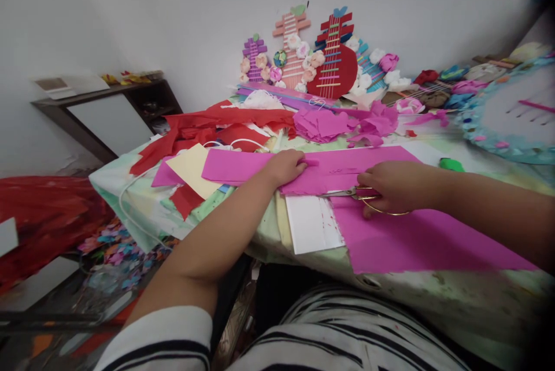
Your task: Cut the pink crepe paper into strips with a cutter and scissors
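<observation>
A long strip of magenta paper (243, 166) lies across the table, and a larger magenta sheet (416, 241) spreads below it toward the front edge. My left hand (287, 167) presses on the strip near its middle, fingers bent and closed against the paper. In my right hand (384, 186) is a pair of scissors (363, 193) with gold handles. Their blades point left along the lower edge of the strip, partly hidden by the paper. Under the strip lies a white sheet (314, 223) with small dark red marks.
Crumpled magenta paper (325, 123) and red paper (195, 125) lie farther back. Several paper instruments with flowers, one a red lute shape (342, 67), lean against the wall. A green object (451, 164) is at right. A dark cabinet (108, 111) stands left; colourful scraps (119, 252) cover the floor.
</observation>
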Motion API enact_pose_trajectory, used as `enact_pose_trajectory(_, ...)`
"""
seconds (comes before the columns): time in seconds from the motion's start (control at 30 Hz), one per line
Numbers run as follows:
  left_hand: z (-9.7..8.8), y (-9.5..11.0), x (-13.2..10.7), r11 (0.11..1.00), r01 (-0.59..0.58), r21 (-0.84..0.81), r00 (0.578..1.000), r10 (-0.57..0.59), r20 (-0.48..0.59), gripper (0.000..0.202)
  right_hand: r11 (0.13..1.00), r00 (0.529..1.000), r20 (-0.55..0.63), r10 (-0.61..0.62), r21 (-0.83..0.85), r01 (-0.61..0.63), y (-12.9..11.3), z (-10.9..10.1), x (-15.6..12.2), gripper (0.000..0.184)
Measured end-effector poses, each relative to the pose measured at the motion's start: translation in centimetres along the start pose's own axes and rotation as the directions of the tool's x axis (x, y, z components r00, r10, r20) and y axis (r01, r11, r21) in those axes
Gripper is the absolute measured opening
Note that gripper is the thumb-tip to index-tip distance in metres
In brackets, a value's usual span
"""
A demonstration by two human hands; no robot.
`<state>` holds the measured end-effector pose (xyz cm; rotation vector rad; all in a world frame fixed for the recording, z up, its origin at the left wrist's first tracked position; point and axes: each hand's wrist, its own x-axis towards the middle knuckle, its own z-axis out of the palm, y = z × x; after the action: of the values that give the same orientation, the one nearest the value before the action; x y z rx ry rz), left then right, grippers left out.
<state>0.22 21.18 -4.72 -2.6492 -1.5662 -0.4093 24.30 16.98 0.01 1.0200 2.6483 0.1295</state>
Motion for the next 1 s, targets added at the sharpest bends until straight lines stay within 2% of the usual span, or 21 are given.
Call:
enact_pose_trajectory(0.33,0.1,-0.1,0.0,1.000,-0.001,-0.006,1.000,0.001,-0.003,0.019,0.996,0.999,0.033,0.020,0.084,-0.023,0.4,0.4,-0.1,0.027)
enact_pose_trajectory(0.53,0.3,-0.2,0.1,1.000,0.001,-0.014,1.000,-0.001,-0.006,0.018,0.984,0.993,0.030,0.115,0.134,-0.118,-0.4,0.1,-0.5,0.042)
enact_pose_trajectory(1.0,0.0,0.0,0.0,1.000,0.012,-0.012,1.000,-0.012,0.010,0.019,0.981,0.991,0.026,0.134,0.137,-0.136,-1.2,0.1,0.0,0.051)
